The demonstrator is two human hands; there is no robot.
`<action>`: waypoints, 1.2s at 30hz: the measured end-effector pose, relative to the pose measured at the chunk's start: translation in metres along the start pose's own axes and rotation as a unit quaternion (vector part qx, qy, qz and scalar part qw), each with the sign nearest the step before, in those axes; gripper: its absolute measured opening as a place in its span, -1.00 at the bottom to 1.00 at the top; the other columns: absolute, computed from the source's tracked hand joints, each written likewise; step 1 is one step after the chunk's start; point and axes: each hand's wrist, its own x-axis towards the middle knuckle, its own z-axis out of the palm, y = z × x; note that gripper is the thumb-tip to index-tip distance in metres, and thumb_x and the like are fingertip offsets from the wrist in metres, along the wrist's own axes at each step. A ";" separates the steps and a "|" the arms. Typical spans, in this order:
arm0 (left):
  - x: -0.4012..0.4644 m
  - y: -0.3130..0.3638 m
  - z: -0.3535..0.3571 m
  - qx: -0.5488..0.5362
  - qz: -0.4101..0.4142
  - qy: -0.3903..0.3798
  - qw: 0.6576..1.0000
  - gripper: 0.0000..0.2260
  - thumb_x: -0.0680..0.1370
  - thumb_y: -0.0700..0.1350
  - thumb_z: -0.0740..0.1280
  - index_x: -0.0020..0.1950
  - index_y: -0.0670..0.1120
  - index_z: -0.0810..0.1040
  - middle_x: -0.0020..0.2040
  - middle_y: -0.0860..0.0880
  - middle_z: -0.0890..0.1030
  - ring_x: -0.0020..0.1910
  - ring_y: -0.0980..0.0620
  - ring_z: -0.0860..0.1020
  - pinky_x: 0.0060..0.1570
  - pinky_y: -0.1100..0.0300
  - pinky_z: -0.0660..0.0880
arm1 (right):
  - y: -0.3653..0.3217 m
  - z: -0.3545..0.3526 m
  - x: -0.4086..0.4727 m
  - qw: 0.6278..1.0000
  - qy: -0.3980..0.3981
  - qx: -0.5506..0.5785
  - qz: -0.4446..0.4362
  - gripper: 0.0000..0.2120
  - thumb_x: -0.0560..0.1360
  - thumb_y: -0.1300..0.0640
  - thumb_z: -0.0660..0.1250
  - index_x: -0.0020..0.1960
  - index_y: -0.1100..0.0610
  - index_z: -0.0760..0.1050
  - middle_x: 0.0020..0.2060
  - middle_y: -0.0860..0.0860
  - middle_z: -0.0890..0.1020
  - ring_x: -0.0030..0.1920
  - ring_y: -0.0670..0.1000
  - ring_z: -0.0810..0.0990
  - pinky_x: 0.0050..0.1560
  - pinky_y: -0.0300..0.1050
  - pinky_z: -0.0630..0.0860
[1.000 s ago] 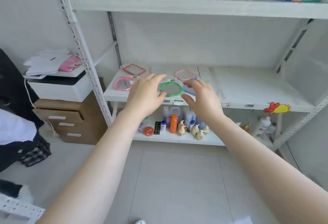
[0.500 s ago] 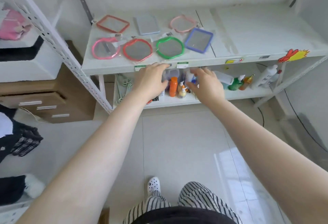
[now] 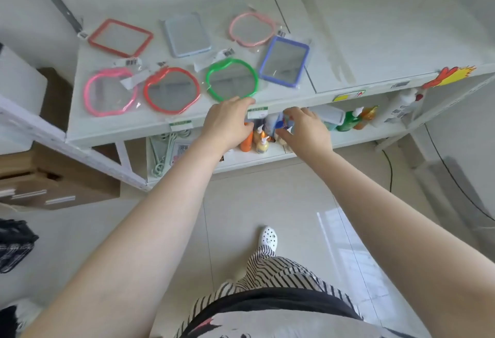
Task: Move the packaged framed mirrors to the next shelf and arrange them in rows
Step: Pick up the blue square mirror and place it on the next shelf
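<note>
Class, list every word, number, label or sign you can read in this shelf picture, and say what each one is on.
No text here is sharp enough to quote.
Green-and-white price tags on the white shelf's front edge: print too blurred.
Yellow-and-green sticker on that edge: unreadable.
Barcode stickers on the clear mirror packaging: bars visible, digits too small.
Label on the white bottle below: barcode only, illegible.
Red-and-yellow cartoon sticker: a picture, no words.

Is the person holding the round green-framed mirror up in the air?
No, the round green-framed mirror lies flat on the white shelf, with the left hand only near its front edge.
</note>
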 end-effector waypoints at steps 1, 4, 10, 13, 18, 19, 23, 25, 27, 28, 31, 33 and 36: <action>0.014 0.001 0.001 0.001 0.002 -0.003 1.000 -0.51 0.48 -0.11 0.30 0.42 0.02 0.40 0.31 -0.06 0.53 0.26 -0.14 0.51 0.18 0.05 0.45 | 0.004 -0.002 0.013 1.000 0.002 -0.002 0.004 -0.53 0.48 -0.03 0.34 0.35 0.05 0.40 0.24 0.06 0.52 0.30 0.13 0.41 0.12 -0.02 0.41; 0.050 0.005 0.004 0.010 -0.006 -0.016 1.000 -0.50 0.49 -0.09 0.30 0.44 0.02 0.37 0.34 -0.06 0.50 0.28 -0.14 0.50 0.18 0.07 0.42 | 0.017 -0.007 0.047 1.000 -0.004 0.002 0.011 -0.52 0.49 -0.04 0.34 0.36 0.05 0.40 0.24 0.05 0.52 0.29 0.11 0.42 0.11 -0.03 0.42; 0.117 0.008 0.009 0.025 0.002 -0.043 0.999 -0.50 0.50 -0.08 0.30 0.45 0.01 0.36 0.36 -0.07 0.49 0.29 -0.14 0.50 0.20 0.05 0.42 | 0.038 -0.017 0.108 0.999 -0.004 0.001 0.036 -0.54 0.50 -0.02 0.35 0.36 0.06 0.39 0.23 0.06 0.53 0.29 0.11 0.44 0.11 0.04 0.48; 0.153 0.005 0.012 0.027 0.003 -0.056 0.998 -0.51 0.50 -0.09 0.29 0.44 -0.01 0.37 0.35 -0.08 0.49 0.29 -0.14 0.50 0.20 0.03 0.44 | 0.046 -0.015 0.132 0.998 -0.011 -0.005 0.055 -0.54 0.52 -0.02 0.33 0.37 0.08 0.39 0.23 0.07 0.53 0.28 0.12 0.44 0.11 0.02 0.46; 0.208 0.004 0.023 0.048 0.005 -0.074 0.996 -0.56 0.52 -0.10 0.28 0.41 -0.06 0.39 0.28 -0.13 0.53 0.24 -0.18 0.52 0.14 0.02 0.45 | 0.053 -0.006 0.171 0.992 -0.019 0.007 0.128 -0.55 0.53 -0.02 0.31 0.37 0.09 0.38 0.23 0.07 0.54 0.28 0.13 0.44 0.14 0.01 0.45; 0.218 0.003 0.027 0.054 -0.001 -0.086 0.995 -0.59 0.53 -0.08 0.28 0.37 -0.09 0.41 0.25 -0.15 0.54 0.22 -0.19 0.52 0.13 0.02 0.45 | 0.052 -0.003 0.178 0.989 -0.023 0.016 0.148 -0.55 0.53 -0.02 0.31 0.37 0.10 0.39 0.23 0.08 0.54 0.28 0.14 0.45 0.15 0.01 0.45; 0.250 -0.003 0.040 0.062 -0.034 -0.134 0.988 -0.65 0.52 -0.01 0.32 0.23 -0.16 0.46 0.17 -0.17 0.57 0.17 -0.20 0.53 0.07 0.02 0.47 | 0.045 0.003 0.202 0.971 -0.032 0.070 0.227 -0.58 0.51 0.02 0.29 0.33 0.13 0.40 0.17 0.11 0.55 0.22 0.16 0.48 0.15 0.01 0.46; 0.259 -0.001 0.045 0.065 -0.043 -0.134 0.988 -0.62 0.51 0.01 0.36 0.24 -0.16 0.46 0.19 -0.17 0.55 0.20 -0.20 0.52 0.12 0.01 0.45 | 0.042 0.008 0.209 0.964 -0.027 0.091 0.248 -0.59 0.51 0.02 0.30 0.31 0.15 0.40 0.15 0.11 0.56 0.20 0.17 0.50 0.14 0.03 0.48; 0.265 0.002 0.049 0.063 -0.049 -0.121 0.989 -0.61 0.50 0.00 0.38 0.24 -0.17 0.45 0.20 -0.18 0.54 0.20 -0.20 0.52 0.15 0.00 0.44 | 0.041 0.012 0.213 0.949 -0.022 0.144 0.279 -0.59 0.51 0.03 0.32 0.30 0.15 0.39 0.14 0.11 0.58 0.17 0.17 0.52 0.11 0.03 0.50; 0.268 0.003 0.050 0.045 -0.059 -0.113 0.991 -0.62 0.50 -0.02 0.38 0.23 -0.17 0.44 0.19 -0.19 0.53 0.19 -0.21 0.53 0.14 0.01 0.44 | 0.041 0.013 0.214 0.938 -0.019 0.176 0.297 -0.58 0.50 0.04 0.34 0.29 0.16 0.39 0.14 0.11 0.58 0.15 0.17 0.54 0.09 0.02 0.51; 0.277 0.009 0.048 -0.076 -0.097 -0.104 0.987 -0.67 0.47 -0.11 0.41 0.16 -0.22 0.47 0.13 -0.19 0.53 0.09 -0.21 0.55 0.00 0.06 0.44 | 0.046 0.007 0.215 0.901 -0.002 0.264 0.346 -0.57 0.46 0.11 0.38 0.28 0.22 0.42 0.13 0.16 0.59 0.11 0.20 0.57 0.06 0.03 0.52; 0.281 0.016 0.045 -0.185 -0.121 -0.124 0.967 -0.76 0.44 -0.17 0.44 0.07 -0.19 0.53 -0.02 -0.13 0.55 -0.07 -0.14 0.53 -0.11 0.15 0.40 | 0.054 -0.003 0.213 0.876 0.023 0.322 0.359 -0.69 0.45 0.16 0.41 0.13 0.28 0.52 -0.01 0.17 0.62 -0.04 0.21 0.59 -0.08 0.03 0.53; 0.287 0.033 0.039 -0.358 -0.179 -0.171 0.900 -0.79 0.37 -0.23 0.49 -0.04 -0.16 0.56 -0.13 -0.11 0.59 -0.21 -0.07 0.53 -0.11 0.16 0.37 | 0.073 -0.022 0.208 0.830 0.078 0.414 0.366 -0.88 0.43 0.17 0.45 -0.10 0.10 0.51 -0.29 -0.03 0.50 -0.33 -0.02 0.44 -0.23 -0.15 0.43</action>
